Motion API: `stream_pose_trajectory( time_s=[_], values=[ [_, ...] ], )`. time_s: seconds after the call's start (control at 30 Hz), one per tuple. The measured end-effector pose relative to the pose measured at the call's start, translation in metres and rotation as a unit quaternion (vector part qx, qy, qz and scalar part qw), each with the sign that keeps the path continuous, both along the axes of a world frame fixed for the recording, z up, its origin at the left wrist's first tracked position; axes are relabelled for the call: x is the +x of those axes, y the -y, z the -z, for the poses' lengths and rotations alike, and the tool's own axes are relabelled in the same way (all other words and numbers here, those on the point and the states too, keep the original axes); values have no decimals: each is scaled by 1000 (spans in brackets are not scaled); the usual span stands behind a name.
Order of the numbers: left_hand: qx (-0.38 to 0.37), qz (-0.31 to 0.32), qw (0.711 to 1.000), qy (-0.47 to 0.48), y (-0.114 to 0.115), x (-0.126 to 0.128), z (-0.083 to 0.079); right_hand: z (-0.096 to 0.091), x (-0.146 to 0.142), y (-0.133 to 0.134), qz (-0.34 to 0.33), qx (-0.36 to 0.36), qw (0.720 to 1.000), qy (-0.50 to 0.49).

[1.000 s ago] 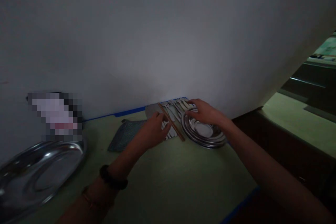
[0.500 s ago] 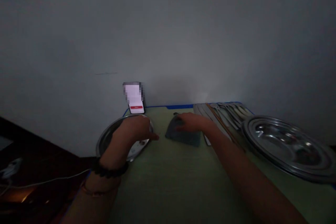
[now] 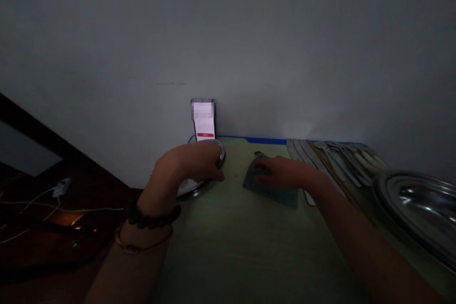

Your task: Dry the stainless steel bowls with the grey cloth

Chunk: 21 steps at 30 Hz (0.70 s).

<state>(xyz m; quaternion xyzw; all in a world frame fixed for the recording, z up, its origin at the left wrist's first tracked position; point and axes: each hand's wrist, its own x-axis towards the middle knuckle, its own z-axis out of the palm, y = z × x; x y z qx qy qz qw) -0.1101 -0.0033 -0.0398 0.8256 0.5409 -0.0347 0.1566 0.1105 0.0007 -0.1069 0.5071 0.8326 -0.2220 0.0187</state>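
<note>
The left hand (image 3: 190, 161) curls over a steel plate (image 3: 192, 186), fingers clasping its rim. The right hand (image 3: 285, 172) lies flat, fingers released, resting on a grey cloth (image 3: 276, 194) just right of the plate. Beyond the left fingers a phone (image 3: 204, 123) leans on the wall. Right of the right fingers lie cutlery (image 3: 344, 154), chopsticks (image 3: 326, 164) and a tray (image 3: 420, 199).

Near table (image 3: 235, 251) bare; far strip crowded: phone (image 3: 204, 123) at wall (image 3: 249, 47), left plate (image 3: 197, 186), cloth (image 3: 281, 195), cutlery row (image 3: 335, 159), plate stack (image 3: 416, 204) right
</note>
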Motion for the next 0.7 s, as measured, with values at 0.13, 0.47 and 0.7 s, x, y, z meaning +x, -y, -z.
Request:
stream_pose_trajectory(
  time_s=[0.13,0.47,0.7],
  values=[
    [-9,19,999,-30,5,1,-9,-6,-4,5,-2,3,999,-42],
    [-104,25,993,59,11,1,-20,-12,-40,10,93,-183,891,-406],
    [-100,14,993,60,13,-4,-22,-4,-38,11,94,-299,816,-485]
  ],
)
